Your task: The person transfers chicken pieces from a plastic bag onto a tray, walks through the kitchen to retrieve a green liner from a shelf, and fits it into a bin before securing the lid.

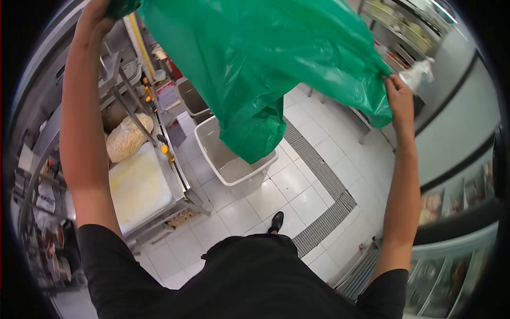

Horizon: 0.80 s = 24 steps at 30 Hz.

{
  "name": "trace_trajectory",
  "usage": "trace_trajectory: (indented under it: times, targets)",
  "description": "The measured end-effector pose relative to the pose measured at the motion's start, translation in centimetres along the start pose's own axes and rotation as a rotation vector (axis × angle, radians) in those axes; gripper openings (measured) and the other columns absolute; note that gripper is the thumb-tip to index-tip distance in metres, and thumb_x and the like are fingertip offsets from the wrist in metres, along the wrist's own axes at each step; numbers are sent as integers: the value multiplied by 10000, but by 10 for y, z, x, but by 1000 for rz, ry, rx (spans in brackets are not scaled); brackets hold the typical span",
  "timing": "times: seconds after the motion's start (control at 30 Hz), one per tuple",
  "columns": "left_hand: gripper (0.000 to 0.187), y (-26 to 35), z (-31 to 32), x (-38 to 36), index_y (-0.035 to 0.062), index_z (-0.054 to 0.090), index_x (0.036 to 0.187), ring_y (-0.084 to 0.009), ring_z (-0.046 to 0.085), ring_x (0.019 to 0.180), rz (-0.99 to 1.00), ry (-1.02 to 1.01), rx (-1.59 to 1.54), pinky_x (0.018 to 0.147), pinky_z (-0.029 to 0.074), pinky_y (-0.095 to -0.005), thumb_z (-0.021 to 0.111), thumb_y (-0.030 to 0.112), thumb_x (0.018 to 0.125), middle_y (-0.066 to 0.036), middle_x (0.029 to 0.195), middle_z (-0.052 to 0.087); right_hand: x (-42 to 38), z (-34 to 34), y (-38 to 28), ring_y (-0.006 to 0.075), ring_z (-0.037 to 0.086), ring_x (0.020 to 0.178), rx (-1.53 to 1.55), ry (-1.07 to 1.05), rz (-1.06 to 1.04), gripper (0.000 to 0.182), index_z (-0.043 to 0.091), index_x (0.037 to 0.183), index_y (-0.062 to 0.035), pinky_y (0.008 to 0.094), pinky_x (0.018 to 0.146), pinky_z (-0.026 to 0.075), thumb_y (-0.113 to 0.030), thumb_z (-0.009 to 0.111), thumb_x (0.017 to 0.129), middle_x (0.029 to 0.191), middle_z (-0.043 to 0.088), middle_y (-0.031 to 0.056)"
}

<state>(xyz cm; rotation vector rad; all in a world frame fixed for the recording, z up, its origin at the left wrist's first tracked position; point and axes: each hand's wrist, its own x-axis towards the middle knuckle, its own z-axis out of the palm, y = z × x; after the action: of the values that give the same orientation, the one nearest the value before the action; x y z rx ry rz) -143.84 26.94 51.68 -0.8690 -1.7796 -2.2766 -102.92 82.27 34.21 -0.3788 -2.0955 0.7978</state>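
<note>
Green plastic bag [265, 69] hangs spread between both raised arms, its lowest fold dangling just above the white bin [212, 146] on the tiled floor [297, 191]. At the far left, a steel prep table [175, 175] carries a white cutting board [138, 186] along its near edge and a clear sack of pale shredded food [127, 137] toward its far end, with small bottles [166, 151] standing along the right edge. The person's left hand [101, 10] is up at the top of the frame, closed around a bunched corner of the bag, though the fingers are partly cut off by the edge of view. Under the bag, the bin sits open and looks empty, beside a long floor drain grate [319, 175]. Further right, the right hand [399, 98] pinches the opposite edge of the bag between thumb and fingers, close to shelving and a refrigerated display case [457, 250] at the lower right. Judging from the thin, billowing film, the pinch on the right could slip and let that side collapse; the loose fold could also miss the bin's rim, or snag on the table corner and tear.
</note>
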Motion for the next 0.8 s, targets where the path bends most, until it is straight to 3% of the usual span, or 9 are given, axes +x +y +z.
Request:
trace_trajectory:
  times: [0.07,0.1,0.13,0.17,0.23,0.4,0.57,0.67,0.8]
  targets:
    - [367,-19,-2,-75,16,612,1133,-229,644,949,98,-399,-61,865,527,-367,550,332,955,-123,1075,656,23,41,45,47,449,620,-66,-117,-36,219,640,893,-23,269,572,381,-229,570,911,637,495,-36]
    - [347,-28,23,-126,32,624,1092,-210,645,877,147,-309,-12,782,533,-327,541,341,959,-95,1008,666,34,69,79,67,457,632,-14,-154,-85,211,638,900,-9,280,590,401,-207,567,894,638,505,-12]
    - [330,-27,7,-137,48,638,1047,-174,633,801,-175,-308,73,703,523,-298,539,348,955,-61,931,666,38,90,90,95,506,640,26,-250,-94,228,643,918,-7,300,604,425,-221,571,885,650,554,32]
    - [322,-45,32,-180,55,645,1008,-149,615,750,-176,107,249,638,504,-280,549,355,941,-36,877,658,43,115,114,119,565,665,-22,-324,-56,236,655,921,-13,316,624,446,-232,579,874,678,604,74]
    - [314,-77,71,-241,39,634,956,-145,600,590,-211,326,247,499,496,-274,561,343,934,-65,788,642,44,159,139,144,583,621,-35,-524,18,244,677,905,-9,325,605,453,-238,604,863,639,610,98]
    - [244,-132,56,-354,-2,665,918,-87,582,608,-724,299,313,561,480,-232,588,230,912,-15,734,635,87,239,167,106,561,593,-81,-1069,126,236,696,912,2,293,586,459,-223,642,863,687,650,48]
    - [286,-210,70,-391,-31,691,1023,-72,545,734,-946,278,510,675,460,-244,650,160,814,3,820,656,103,362,187,130,645,708,213,-877,100,284,681,1024,6,300,689,510,-231,640,872,799,689,76]
    - [314,-306,67,-401,-35,666,1060,-110,584,772,-1032,294,435,713,476,-260,647,181,833,-42,875,674,75,408,205,149,654,781,-144,-1280,-97,301,676,1068,1,305,724,511,-239,615,897,816,692,90]
    - [380,-388,66,-394,-44,627,1135,-125,599,817,-916,567,224,740,479,-263,649,196,842,-68,937,676,70,445,199,173,622,787,36,-934,21,305,676,1095,-14,312,729,493,-249,567,935,838,685,108]
